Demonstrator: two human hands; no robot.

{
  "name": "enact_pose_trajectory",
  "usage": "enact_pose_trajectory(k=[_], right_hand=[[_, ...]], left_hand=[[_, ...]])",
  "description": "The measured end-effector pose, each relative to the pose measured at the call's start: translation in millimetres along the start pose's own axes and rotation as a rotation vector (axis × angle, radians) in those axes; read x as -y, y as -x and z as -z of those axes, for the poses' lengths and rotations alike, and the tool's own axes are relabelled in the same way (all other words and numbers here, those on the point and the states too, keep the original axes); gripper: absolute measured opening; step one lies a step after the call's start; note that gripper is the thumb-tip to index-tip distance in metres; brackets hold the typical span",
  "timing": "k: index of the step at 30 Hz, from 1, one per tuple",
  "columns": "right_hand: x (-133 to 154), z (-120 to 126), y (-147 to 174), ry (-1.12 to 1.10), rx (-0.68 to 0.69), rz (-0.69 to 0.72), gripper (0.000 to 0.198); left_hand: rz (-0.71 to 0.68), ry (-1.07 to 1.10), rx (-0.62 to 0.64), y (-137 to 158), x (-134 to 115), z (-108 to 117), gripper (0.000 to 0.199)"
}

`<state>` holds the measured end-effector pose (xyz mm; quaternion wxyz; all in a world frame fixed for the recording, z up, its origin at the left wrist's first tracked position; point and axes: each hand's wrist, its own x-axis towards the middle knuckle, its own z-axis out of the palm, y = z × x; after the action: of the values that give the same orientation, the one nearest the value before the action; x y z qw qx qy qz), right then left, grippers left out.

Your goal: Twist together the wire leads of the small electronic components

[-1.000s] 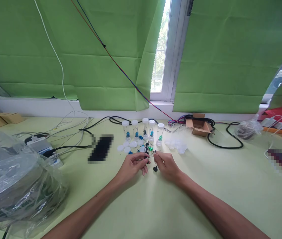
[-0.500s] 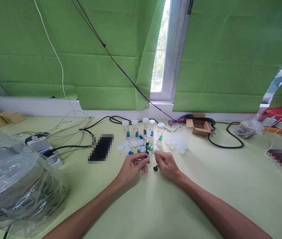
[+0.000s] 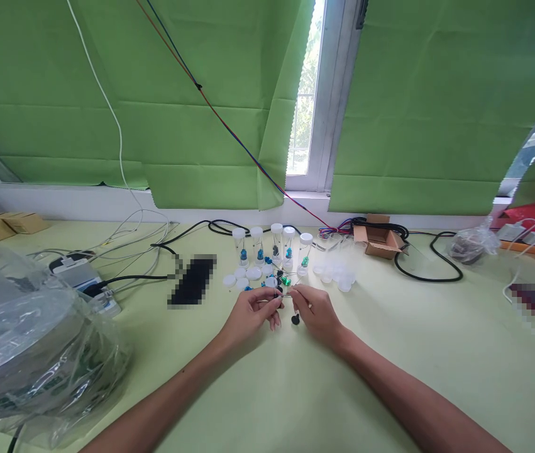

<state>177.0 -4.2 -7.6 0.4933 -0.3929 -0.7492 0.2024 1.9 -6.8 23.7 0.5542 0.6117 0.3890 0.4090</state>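
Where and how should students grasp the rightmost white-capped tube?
Probably take that tube by its upper clear body, just below the white cap, from the near side: it stands upright, nothing covers that face, and another capped tube is close on its left.

1. Blocked straight ahead by upright white-capped vials (image 3: 276, 249), with flat lids (image 3: 253, 274) and small coloured parts (image 3: 286, 281) in front.
2. Obstructed just beside the right grip (image 3: 313, 311) by a lone black piece (image 3: 295, 319).
3. Passable rightward over bare table (image 3: 427, 340), nearer than the black cable loop (image 3: 430, 279).
4. Hemmed in leftward by a blurred-out dark slab (image 3: 192, 281) and bulky plastic-wrapped bundle (image 3: 41, 352).
5. Passable between the forearms.
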Motion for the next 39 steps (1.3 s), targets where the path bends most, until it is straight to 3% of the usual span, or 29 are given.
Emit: enact_pose_trajectory(k=[5,11,19,25,34,39], right_hand=[[3,3,-2,0.010,-0.075,0.076,0.034],[-1,4,-4,0.047,-0.164,0.050,0.028],[-17,1,-3,0.302,0.097,0.064,0.020],[-14,5,-4,0.422,0.236,-0.042,0.018],[-13,6,-3,0.443,0.274,-0.091,0.013],[-12,6,-4,0.409,0.201,-0.063,0.014]], left_hand=[[0.026,0.046,-0.012,-1,-1,2,0.030],[-0.023,0.065,-0.174,-6,-2,14,0.036],[-0.048,-0.039,-0.157,-4,-9,14,0.030],[-0.110,-0.130,-0.269,-2,-3,9,0.032],[-0.213,-0.211,-0.331,2,2,8,0.025],[-0.223,-0.175,-0.334,2,0,7,0.025]])
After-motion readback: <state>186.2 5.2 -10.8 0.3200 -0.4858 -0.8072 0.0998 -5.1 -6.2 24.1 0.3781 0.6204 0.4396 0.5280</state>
